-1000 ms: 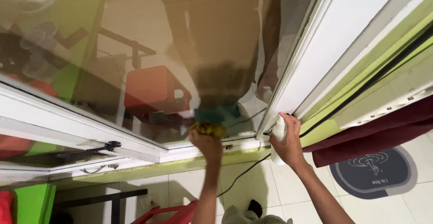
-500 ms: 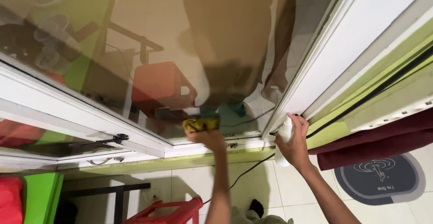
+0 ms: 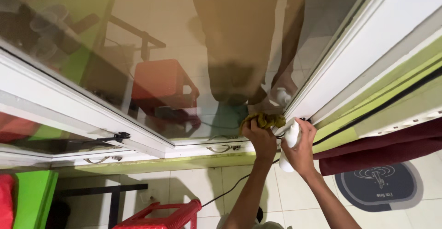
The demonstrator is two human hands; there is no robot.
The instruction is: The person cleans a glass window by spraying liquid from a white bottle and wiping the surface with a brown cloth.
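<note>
Yellow-green cloth (image 3: pixel 263 120) sits bunched against the glass pane (image 3: pixel 184 49), low in its right corner beside the white frame (image 3: pixel 350 49). Left hand (image 3: pixel 258 139) has its fingers clenched around that cloth, pressing it to the glass. Right hand (image 3: pixel 300 148) is just beside it, fingers wrapped around a white spray bottle (image 3: pixel 290 142), nozzle up by the frame. Below right, a dark oval floor mat (image 3: pixel 380 183) with a pale printed figure lies beside a maroon curtain (image 3: pixel 391 141); red stool (image 3: pixel 161 215) stands below left.

One head-worn view looks steeply down, close along the window glass (image 3: pixel 184 63).
</note>
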